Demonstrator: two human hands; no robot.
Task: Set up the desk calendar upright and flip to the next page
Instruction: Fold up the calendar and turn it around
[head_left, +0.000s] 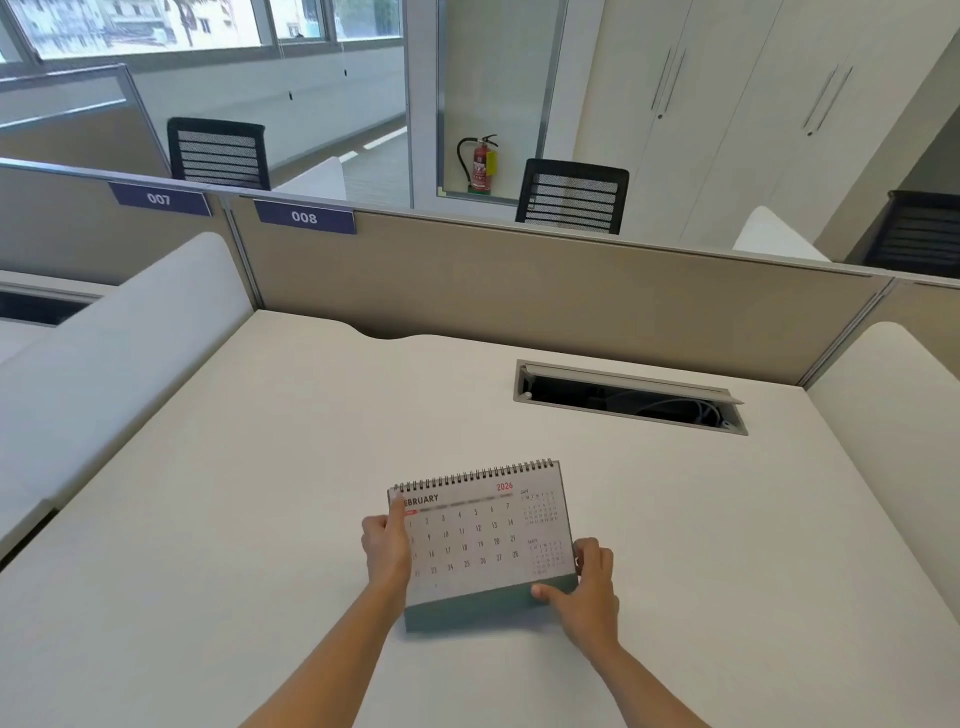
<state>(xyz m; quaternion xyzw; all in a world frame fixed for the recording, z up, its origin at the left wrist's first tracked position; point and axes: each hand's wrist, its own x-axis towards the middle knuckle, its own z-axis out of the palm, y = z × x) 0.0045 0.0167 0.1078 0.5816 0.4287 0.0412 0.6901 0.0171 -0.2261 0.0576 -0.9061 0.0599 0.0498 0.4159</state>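
Observation:
A spiral-bound desk calendar (483, 540) stands tilted on the white desk (260, 519), showing the FEBRUARY 2026 page above a teal base strip. My left hand (387, 545) grips its left edge, thumb up near the spiral binding. My right hand (587, 587) holds the lower right corner, thumb pressed on the teal base. The calendar's back side is hidden.
An open cable tray slot (628, 397) is cut into the desk behind and to the right of the calendar. A beige partition (519, 280) with labels 007 and 008 walls the desk's far edge. White side dividers (119, 353) flank the desk. Office chairs stand beyond.

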